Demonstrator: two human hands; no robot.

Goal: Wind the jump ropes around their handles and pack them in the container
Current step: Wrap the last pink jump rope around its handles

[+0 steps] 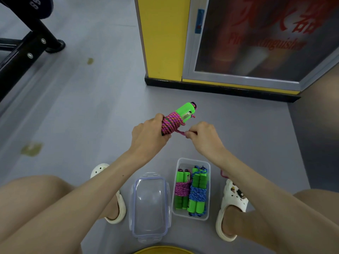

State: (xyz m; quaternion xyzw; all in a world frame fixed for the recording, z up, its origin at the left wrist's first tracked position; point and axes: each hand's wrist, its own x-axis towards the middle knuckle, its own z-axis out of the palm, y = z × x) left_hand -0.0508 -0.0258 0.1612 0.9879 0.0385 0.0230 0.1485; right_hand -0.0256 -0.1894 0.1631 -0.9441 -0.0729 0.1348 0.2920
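My left hand (146,133) grips a pair of green jump-rope handles (184,111) held above the floor, with pink rope (169,124) coiled around their lower half. My right hand (203,135) pinches the short free end of that pink rope just right of the coil. Below, between my feet, stands a clear plastic container (205,164). Inside it lie two wound ropes side by side: a pink one (181,188) on the left and a blue one (198,193) on the right, both on green handles.
The container's clear lid (149,206) lies on the grey floor just left of it. My white clogs (230,211) flank both. A yellow pillar (163,37) and a fire extinguisher cabinet (256,39) stand ahead; black gym equipment (23,46) is far left.
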